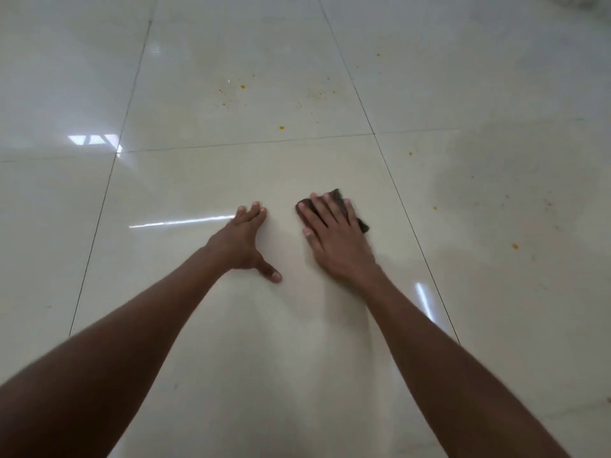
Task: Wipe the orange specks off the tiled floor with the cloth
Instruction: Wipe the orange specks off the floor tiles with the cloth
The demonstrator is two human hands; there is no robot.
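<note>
**Head view: two hands on the floor, one cloth, orange specks beyond**

Head camera looks down at a glossy pale tiled floor crossed by thin dark grout lines. Two bare forearms reach forward onto one large tile.

One dark brown cloth lies flat on that tile under the right hand. The hand presses on it with straight, spread fingers, released rather than clenched, so only the far edge and a corner at the right side of the cloth show.

The left hand rests just beside it on bare tile, apart from the cloth, palm down, fingers extended and thumb splayed toward the person; it holds nothing.

The orange specks lie well beyond both hands and to the right. Four larger ones can be counted: one just past the grout line ahead of the hands, one farther up on the same far tile, one on the tile to the right, and one nearer on the right. Around the far pair is a scatter of finer orange dots, too small to count. None of the specks touches the cloth.

Bright streaks of reflected light cross the floor near the left hand.
</note>
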